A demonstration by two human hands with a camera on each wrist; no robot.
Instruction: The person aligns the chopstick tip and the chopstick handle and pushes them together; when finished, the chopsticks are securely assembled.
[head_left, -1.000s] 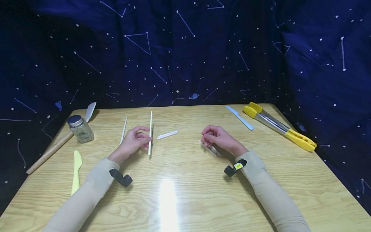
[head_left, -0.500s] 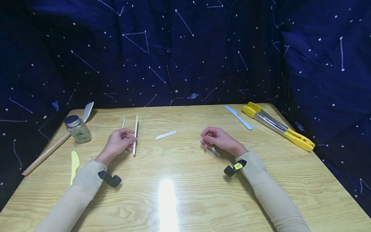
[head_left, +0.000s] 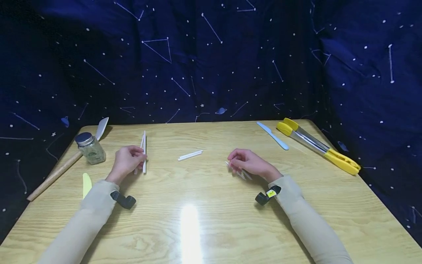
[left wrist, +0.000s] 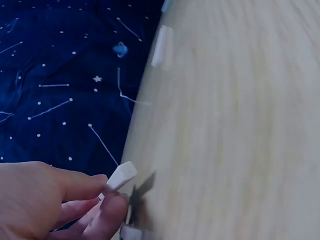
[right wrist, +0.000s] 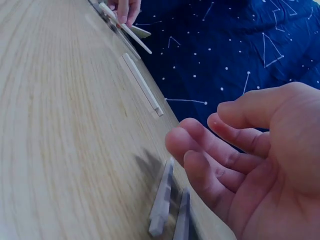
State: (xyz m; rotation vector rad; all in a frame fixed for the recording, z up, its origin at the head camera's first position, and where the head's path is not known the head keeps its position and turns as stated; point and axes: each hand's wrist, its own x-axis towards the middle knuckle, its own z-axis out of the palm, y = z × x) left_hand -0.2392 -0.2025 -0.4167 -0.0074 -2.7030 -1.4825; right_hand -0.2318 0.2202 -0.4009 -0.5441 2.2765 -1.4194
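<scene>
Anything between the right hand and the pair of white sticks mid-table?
Nothing visible: only tabletop shows between the right hand and the middle pair of white sticks. Two other sticks sit close by its fingers, not across the gap.

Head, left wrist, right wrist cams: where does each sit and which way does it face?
Head: worn on the head, facing forward and down at the wooden table; left hand, right hand and both sleeves show.
Left wrist: worn there, facing past the left hand's white stick; only that hand shows.
Right wrist: worn there, facing across the table; right hand near, left hand far.
Both wrist views share: starry cloth, held stick.
</scene>
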